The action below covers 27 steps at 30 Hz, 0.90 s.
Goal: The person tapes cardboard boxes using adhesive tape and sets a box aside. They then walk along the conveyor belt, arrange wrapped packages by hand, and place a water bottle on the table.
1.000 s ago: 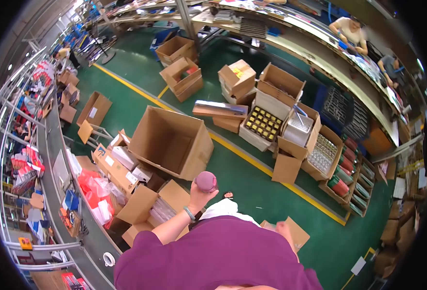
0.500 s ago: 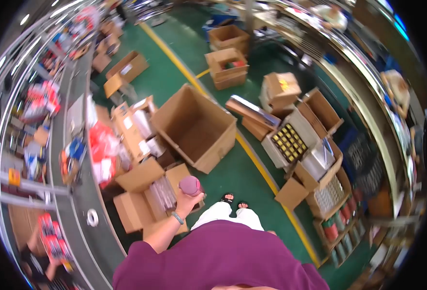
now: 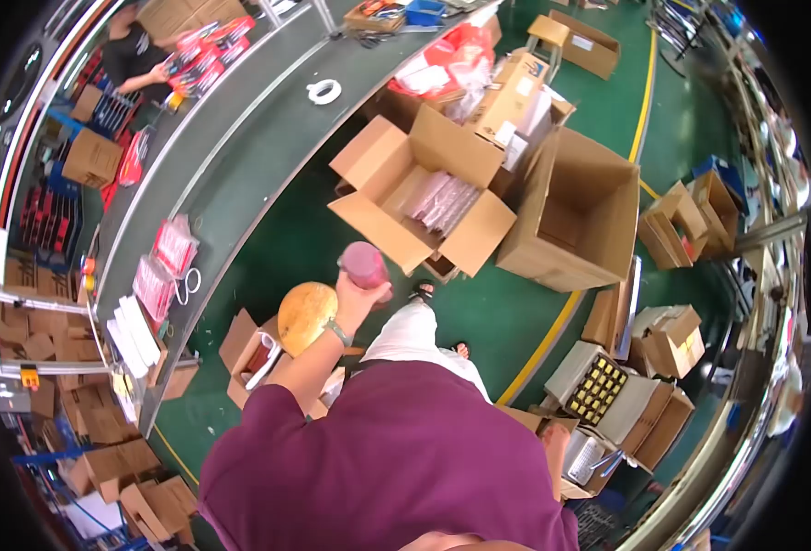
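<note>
My left hand (image 3: 361, 296) is wrapped round a pink, round-topped cup (image 3: 365, 264), held out in front of my body. A bracelet circles that wrist. Just beside the wrist, lower down, is a round wooden stool seat (image 3: 308, 318). Beyond the cup stands an open cardboard box (image 3: 382, 225) with pinkish plastic-wrapped packs (image 3: 442, 202) inside. My right hand (image 3: 558, 439) hangs low at my right side, partly hidden by my shirt; its fingers cannot be made out.
A long grey workbench (image 3: 240, 156) runs along the left, with a white tape roll (image 3: 324, 91) and pink packs (image 3: 176, 246) on it. A large open carton (image 3: 570, 248) stands ahead. Right of the yellow floor line (image 3: 543, 349) is a box of yellow-topped items (image 3: 598, 387). A person (image 3: 134, 60) works across the bench.
My view has turned left, so the boxes shift rightward and the stool comes into sight. The cup stays in my left hand. One foot has stepped ahead of the other.
</note>
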{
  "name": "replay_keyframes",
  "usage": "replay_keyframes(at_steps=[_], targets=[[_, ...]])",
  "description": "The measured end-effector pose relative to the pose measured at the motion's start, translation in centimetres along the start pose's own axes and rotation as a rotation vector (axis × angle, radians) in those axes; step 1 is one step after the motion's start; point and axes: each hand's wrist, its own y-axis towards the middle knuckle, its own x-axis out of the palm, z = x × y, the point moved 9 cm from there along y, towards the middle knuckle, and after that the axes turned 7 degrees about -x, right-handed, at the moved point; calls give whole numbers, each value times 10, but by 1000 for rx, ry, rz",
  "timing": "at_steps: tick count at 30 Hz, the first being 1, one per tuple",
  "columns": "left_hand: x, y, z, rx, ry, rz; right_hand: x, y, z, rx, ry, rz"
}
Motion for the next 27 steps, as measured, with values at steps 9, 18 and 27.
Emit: replay_keyframes(at_steps=[9, 18, 27], targets=[[-161, 93, -41, -34, -51, 495, 269, -63, -126, -222, -424, -472], [-233, 290, -54, -85, -137, 580, 457, -155, -210, -568, -614, -672], [-200, 467, -43, 10, -19, 628, 389, -177, -176, -338, -770, -416]])
